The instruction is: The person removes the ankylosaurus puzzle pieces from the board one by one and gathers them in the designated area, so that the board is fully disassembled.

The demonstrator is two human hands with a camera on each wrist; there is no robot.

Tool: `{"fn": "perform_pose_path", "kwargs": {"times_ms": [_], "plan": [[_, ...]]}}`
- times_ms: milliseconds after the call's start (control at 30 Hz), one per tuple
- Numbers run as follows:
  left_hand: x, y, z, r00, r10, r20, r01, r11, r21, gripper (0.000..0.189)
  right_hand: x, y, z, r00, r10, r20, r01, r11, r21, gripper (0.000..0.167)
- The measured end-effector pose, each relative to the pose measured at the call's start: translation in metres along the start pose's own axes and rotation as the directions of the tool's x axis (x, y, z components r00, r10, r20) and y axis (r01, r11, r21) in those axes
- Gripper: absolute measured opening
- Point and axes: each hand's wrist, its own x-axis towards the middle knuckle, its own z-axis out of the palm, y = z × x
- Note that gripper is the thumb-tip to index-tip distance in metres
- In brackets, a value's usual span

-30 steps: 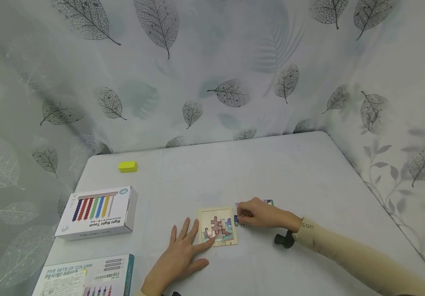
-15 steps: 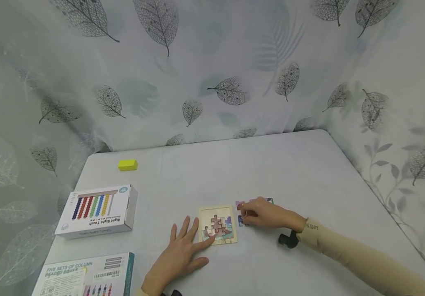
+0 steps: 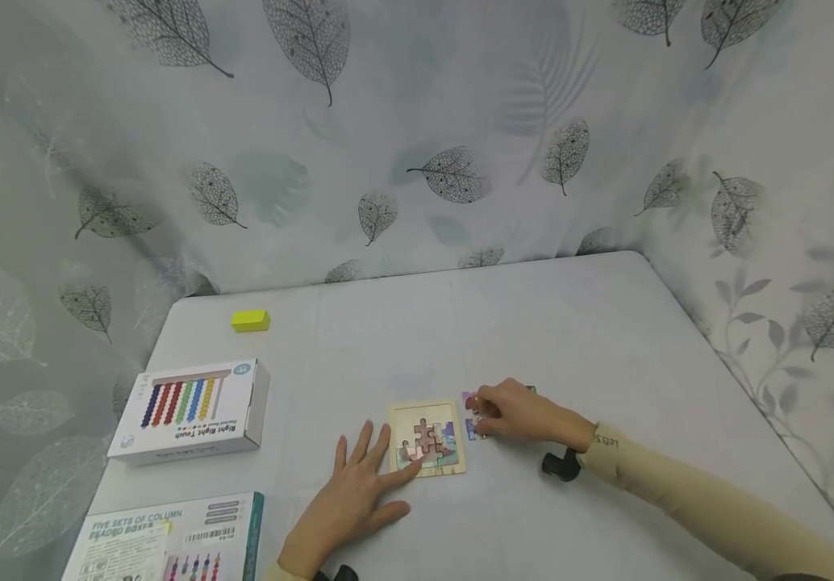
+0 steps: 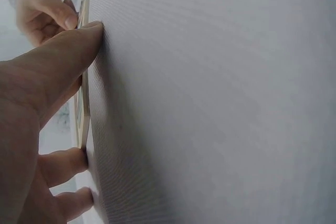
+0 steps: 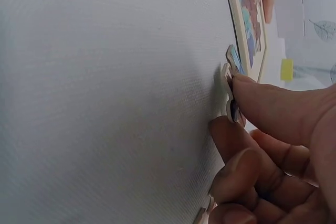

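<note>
A small wooden jigsaw tray (image 3: 404,421) lies flat on the table, with several joined puzzle pieces (image 3: 427,440) in its lower and right part. My left hand (image 3: 350,499) rests with fingers spread at the tray's lower left, the index finger over its near edge. Right of the tray, my right hand (image 3: 514,413) is bent down over loose pieces. In the right wrist view its thumb and index finger pinch a puzzle piece (image 5: 229,90), tilted up from the table. Beside that lies another loose piece (image 5: 235,59). More pieces are partly hidden under the hand.
Two boxes with bead pictures, a white one (image 3: 192,411) and one with a teal side (image 3: 170,537), lie at the left. A yellow block (image 3: 251,321) sits near the table's far left corner. Leaf-printed curtains (image 3: 402,121) hang behind the table.
My right hand has shifted slightly right, showing more of the loose pieces beside the tray. My left hand stays in place on the tray's edge.
</note>
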Motion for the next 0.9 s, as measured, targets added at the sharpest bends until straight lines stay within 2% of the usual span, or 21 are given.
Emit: {"fn": "perform_pose_path", "kwargs": {"times_ms": [367, 700, 900], "plan": [[0.001, -0.001, 0.001, 1.000, -0.009, 0.012, 0.009, 1.000, 0.003, 0.055, 0.001, 0.003, 0.001, 0.998, 0.058, 0.031, -0.058, 0.998, 0.002, 0.024], [-0.002, -0.002, 0.001, 1.000, 0.014, -0.014, -0.014, 1.000, -0.012, 0.054, 0.005, 0.001, -0.001, 0.997, 0.051, 0.065, -0.050, 0.999, -0.019, 0.026], [-0.002, -0.002, 0.002, 0.999, 0.026, -0.031, -0.026, 1.000, -0.012, 0.054, 0.013, -0.004, -0.007, 0.993, 0.015, 0.121, -0.008, 0.998, -0.057, 0.022]]}}
